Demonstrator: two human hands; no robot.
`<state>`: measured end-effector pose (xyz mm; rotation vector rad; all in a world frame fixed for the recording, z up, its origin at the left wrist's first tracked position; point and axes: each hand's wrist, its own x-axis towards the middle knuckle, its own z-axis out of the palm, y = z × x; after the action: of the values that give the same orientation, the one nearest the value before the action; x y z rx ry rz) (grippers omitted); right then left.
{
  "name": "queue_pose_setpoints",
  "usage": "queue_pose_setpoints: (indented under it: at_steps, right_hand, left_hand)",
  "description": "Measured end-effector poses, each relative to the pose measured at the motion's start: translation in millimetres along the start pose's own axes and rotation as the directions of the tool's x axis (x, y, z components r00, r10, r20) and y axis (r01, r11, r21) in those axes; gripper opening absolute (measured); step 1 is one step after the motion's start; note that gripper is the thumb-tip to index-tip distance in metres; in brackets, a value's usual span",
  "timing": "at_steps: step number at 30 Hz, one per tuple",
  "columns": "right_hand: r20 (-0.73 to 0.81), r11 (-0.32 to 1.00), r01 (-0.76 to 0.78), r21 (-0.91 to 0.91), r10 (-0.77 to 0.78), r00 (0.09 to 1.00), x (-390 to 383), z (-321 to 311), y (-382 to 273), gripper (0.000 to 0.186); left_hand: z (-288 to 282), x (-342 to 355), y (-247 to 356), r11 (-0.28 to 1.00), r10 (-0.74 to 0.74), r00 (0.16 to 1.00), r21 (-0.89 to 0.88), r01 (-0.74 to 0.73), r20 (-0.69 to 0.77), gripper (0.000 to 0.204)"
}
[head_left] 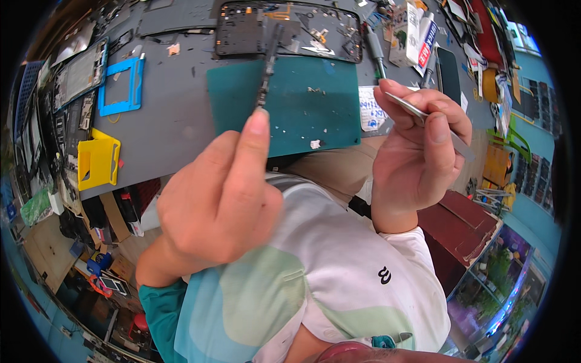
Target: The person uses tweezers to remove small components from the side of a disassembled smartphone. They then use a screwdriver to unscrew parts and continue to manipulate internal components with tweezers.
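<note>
My left hand (221, 199) is closed, pinching the lower end of a narrow dark phone part (266, 72), which looks like a circuit board seen edge-on. It is held up over the green work mat (327, 115). My right hand (420, 142) grips a pair of metal tweezers (407, 106) between thumb and fingers, the tip pointing up and left. The tweezers are apart from the phone part. Small scraps and a white bit (315, 144) lie on the mat. Behind it lies an opened phone housing (242, 33) with loose pieces in it.
A blue frame (137, 91) and a yellow holder (97, 162) stand on the left by piled phone parts (78, 75). To the right are a grey-handled screwdriver (375, 48), a white box (404, 36), a dark phone (448, 72) and a paper with handwriting (370, 109).
</note>
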<state>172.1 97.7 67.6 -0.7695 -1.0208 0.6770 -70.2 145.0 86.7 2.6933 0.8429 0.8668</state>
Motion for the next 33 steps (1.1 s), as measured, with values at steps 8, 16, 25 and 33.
queue_pose_setpoints:
  at_steps: [8, 16, 25, 33]
  right_hand:
    - [0.0, 0.978, -0.122, -0.172, 0.124, 0.992, -25.5, -33.4, -9.4, 0.018]
    - [0.025, 0.912, -0.2, -0.359, 0.224, 0.974, -49.0, -42.7, -4.9, 0.021]
    - [0.062, 0.901, -0.186, -0.393, 0.227, 0.972, -48.9, -48.1, -1.6, 0.02]
    - [0.043, 0.896, -0.214, -0.388, 0.25, 0.967, -47.1, -46.6, -1.1, 0.017]
  left_hand:
    - [16.1, -8.3, 3.4, 0.998, -0.061, 0.987, -0.036, 0.056, -0.152, 0.051]
    - [27.4, -19.7, -3.6, 0.999, -0.046, 0.969, 0.017, 0.052, -0.243, 0.054]
    - [36.4, -21.6, -2.6, 0.996, -0.087, 0.95, -0.019, 0.085, -0.3, 0.055]
    - [37.5, -22.1, -2.8, 0.996, -0.087, 0.948, -0.035, 0.081, -0.307, 0.055]
